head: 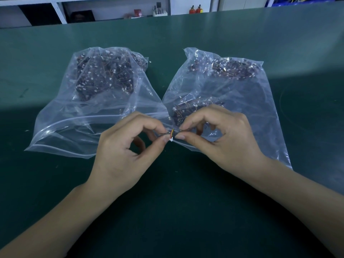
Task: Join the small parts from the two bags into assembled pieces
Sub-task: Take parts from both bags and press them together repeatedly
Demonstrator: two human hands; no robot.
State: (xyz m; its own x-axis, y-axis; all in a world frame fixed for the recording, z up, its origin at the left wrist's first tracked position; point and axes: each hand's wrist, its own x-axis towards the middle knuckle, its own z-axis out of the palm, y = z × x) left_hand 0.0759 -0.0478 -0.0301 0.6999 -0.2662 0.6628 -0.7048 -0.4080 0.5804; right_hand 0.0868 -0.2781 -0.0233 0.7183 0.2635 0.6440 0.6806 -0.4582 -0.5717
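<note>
The left hand (122,146) and right hand (221,135) are each pinching one end of a small wired part (171,136) between them, just ahead of which two bags (61,135) are lying.

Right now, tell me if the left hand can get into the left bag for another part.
Probably not yet: the left hand pinches the small wired part together with the right hand. The left bag lies close beside it.

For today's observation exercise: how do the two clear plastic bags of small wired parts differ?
The left clear plastic bag holds its parts in one heap at the far end; the right clear plastic bag also has a cluster near the hands. The left lies clear of both hands; the right runs under them. Both rest on the green table.
</note>
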